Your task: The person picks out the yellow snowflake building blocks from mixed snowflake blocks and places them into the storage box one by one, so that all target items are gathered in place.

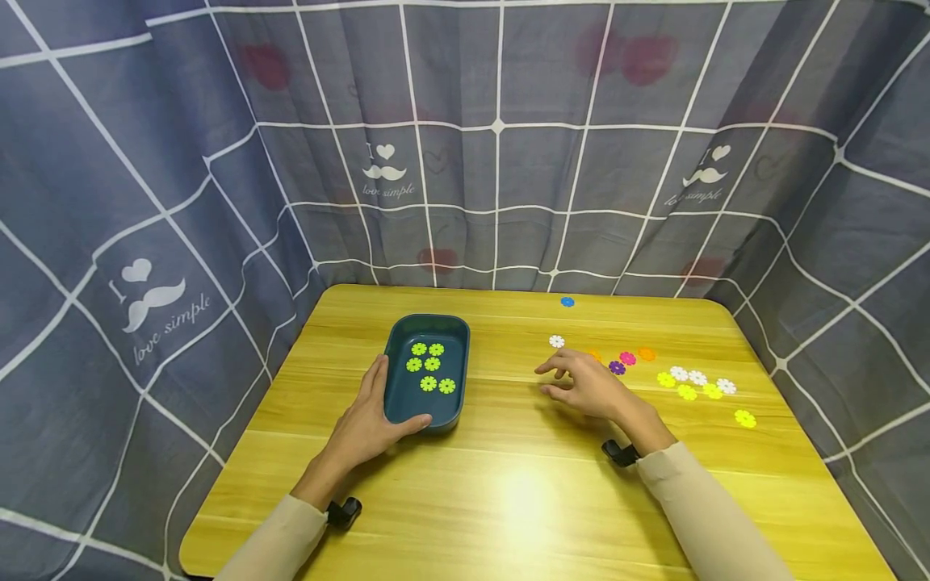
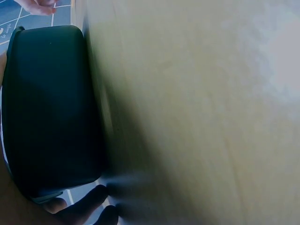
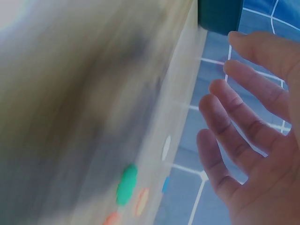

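My left hand (image 1: 370, 420) grips the near left corner of a dark teal plastic tub (image 1: 463, 355), fingers along its left wall and thumb over the near rim. Inside the tub lie several yellow-green flower-shaped discs (image 1: 429, 383). Over the table, right of the tub, hovers my right hand (image 1: 584, 386) with relaxed, slightly bent fingers and nothing between them; the right wrist view shows the fingers (image 3: 234, 131) apart. Near it lie a white disc (image 1: 556, 341), a purple disc (image 1: 617, 368) and a partly hidden orange disc (image 1: 594, 355). A green disc (image 3: 126, 184) shows only in the right wrist view.
Farther right lie a pink disc (image 1: 628, 358), an orange disc (image 1: 647, 354) and several white and yellow discs (image 1: 686, 392). One blue disc (image 1: 567, 302) sits near the back edge of the wooden table (image 1: 501, 460). A grey checked curtain (image 1: 465, 161) surrounds the table's back and sides.
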`<state>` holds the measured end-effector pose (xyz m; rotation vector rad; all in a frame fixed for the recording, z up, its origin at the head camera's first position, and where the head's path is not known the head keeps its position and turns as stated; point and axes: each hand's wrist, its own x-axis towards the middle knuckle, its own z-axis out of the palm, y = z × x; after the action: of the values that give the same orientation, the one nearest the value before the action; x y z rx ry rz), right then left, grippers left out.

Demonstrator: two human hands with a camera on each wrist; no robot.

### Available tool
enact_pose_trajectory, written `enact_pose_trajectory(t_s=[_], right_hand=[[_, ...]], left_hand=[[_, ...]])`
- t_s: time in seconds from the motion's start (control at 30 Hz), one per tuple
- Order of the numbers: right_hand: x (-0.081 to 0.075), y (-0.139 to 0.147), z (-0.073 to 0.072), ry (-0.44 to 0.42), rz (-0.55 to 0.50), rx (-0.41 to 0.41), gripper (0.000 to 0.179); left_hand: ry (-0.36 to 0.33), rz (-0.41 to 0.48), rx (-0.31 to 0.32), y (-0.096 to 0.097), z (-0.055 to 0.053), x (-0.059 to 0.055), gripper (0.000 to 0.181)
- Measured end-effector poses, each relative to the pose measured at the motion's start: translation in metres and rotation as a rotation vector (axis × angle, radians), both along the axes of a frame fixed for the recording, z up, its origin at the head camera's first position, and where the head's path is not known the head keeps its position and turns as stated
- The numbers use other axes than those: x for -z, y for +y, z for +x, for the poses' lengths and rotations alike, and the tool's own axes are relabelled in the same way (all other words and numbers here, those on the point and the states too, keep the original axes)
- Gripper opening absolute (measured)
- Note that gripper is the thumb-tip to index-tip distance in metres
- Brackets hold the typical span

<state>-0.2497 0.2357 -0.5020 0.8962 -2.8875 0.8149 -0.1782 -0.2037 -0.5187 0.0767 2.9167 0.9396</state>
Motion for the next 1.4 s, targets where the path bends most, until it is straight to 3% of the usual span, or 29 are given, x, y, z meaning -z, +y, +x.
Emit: enact_pose_trajectory(t_s=[0.3, 0.73, 1.03, 1.4], right_hand=[[0.003, 0.032, 0.006, 0.044, -0.004, 0.052, 0.029], [0.0, 0.081, 0.013, 0.007, 0.024, 0.166, 0.034], [0.0, 0.108, 0.016, 0.033, 0.005, 0.227, 0.031], [0.009, 0.147, 0.019, 0.045, 0.01, 0.3, 0.037]], left_hand=[[0.0, -0.002, 0.003, 0.001, -0.001, 0.001, 0.149], [0.001, 0.01, -0.004, 0.001, -0.001, 0.003, 0.149], [0.009, 0.0, 0.003, 0.0, -0.002, 0.003, 0.149], [0.009, 0.0, 0.005, -0.001, -0.002, 0.003, 0.149]])
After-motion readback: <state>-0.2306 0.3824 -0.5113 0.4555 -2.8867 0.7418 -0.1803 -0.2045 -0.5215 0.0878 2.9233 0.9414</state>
